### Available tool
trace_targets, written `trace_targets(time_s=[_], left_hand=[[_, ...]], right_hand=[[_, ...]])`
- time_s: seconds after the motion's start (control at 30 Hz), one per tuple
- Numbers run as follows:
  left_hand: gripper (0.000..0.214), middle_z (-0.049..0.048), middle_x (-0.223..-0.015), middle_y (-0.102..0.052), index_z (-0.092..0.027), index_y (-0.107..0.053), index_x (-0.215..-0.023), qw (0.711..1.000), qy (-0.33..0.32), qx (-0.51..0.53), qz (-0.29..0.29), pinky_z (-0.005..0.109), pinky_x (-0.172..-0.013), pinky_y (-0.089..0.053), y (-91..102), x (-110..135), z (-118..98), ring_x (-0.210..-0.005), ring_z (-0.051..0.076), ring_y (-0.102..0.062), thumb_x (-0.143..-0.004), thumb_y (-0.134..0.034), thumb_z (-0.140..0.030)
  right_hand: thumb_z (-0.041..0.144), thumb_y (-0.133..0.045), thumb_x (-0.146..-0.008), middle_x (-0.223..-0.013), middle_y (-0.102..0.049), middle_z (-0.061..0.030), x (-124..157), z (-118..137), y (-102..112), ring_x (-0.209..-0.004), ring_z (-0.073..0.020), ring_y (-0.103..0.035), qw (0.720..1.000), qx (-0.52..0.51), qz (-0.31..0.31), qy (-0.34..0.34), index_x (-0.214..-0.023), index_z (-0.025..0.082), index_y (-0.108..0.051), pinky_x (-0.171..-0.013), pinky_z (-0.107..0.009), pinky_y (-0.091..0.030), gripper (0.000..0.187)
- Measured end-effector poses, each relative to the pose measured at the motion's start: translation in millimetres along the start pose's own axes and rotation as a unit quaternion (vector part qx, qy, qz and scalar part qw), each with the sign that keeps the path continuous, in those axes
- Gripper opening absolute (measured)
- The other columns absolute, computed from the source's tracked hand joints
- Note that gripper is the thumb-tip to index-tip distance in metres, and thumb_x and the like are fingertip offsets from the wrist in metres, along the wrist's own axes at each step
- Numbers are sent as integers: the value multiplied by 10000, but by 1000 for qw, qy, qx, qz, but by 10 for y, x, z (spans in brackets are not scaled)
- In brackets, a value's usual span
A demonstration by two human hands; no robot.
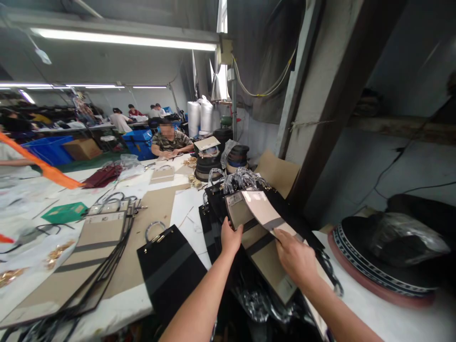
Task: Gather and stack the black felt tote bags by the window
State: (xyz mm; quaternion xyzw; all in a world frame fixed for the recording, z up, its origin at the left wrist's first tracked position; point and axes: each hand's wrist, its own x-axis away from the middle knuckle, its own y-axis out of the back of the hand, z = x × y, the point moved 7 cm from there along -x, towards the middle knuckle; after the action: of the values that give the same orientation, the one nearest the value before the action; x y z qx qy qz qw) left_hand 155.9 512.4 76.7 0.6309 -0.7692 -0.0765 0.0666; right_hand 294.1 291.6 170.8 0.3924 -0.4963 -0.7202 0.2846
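**Hands on a stack of panels at a workshop table**

Left hand (231, 237) gripping the near edge of a tan panel (265, 259) crossed by a dark stripe. Right hand (295, 259) resting on the same panel, fingers pinching a pale sheet (261, 209) lifted above it. Black panel with metal ring handle (171, 270) lying just left. Further tan panels (94, 247) stacked far left. Seated co-worker (170, 140) at the far end of the white table (374, 313).

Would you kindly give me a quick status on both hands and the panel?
Left hand grips the tan panel edge. Right hand pinches its pale top sheet. Black bag lies left, apart.
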Motion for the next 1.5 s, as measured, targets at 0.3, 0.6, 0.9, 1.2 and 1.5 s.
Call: trace_targets(time_s=[0.3,0.6,0.9,1.2,1.5], left_hand=[[281,27,-712,-682,-179,-644,-837,973,48,168,154,276,-590,-538,-384,249,-514,-621,167,-651,-792,-706,-449],[199,25,-740,-673,-164,-616,-949,948,40,256,183,295,-601,-575,-992,797,-1154,-639,169,-677,-830,-696,-302],[255,101,-1049,-754,-170,-754,-1054,957,-22,209,198,384,-965,-532,-1010,977,-949,-991,228,-689,-805,-758,-226],[409,142,-1132,-732,-158,-737,-1086,956,87,192,202,346,-799,-568,-762,936,-162,-1014,265,-689,-768,-803,-407],[541,155,-1147,-716,-141,-738,-1072,913,131,224,314,306,-716,-594,-961,1261,-269,-915,224,-707,-775,-766,-592]], right_hand=[[238,-423,-1059,-1364,-705,-46,-153,291,-256,-1147,-258,-714,994,-102,9,40,-1384,241,-666,-965,-369,-578,405],[348,-643,-868,-1380,-690,-72,-385,-404,37,-1233,-305,-663,953,-293,68,-35,-1466,220,-589,-1101,-440,-497,614],[427,-725,-815,-1027,-814,-39,-499,-1230,557,-879,-291,-779,864,-465,110,-158,-1336,198,-698,-855,-421,-633,570],[429,-872,-749,-1126,-797,-108,-65,-1581,1291,-949,-363,-775,807,-531,119,-228,-1258,198,-744,-827,-451,-664,573],[325,-892,-736,-1143,-796,-76,427,-1435,1541,-1092,-404,-728,756,-594,145,-232,-1203,228,-768,-974,-521,-620,492]])
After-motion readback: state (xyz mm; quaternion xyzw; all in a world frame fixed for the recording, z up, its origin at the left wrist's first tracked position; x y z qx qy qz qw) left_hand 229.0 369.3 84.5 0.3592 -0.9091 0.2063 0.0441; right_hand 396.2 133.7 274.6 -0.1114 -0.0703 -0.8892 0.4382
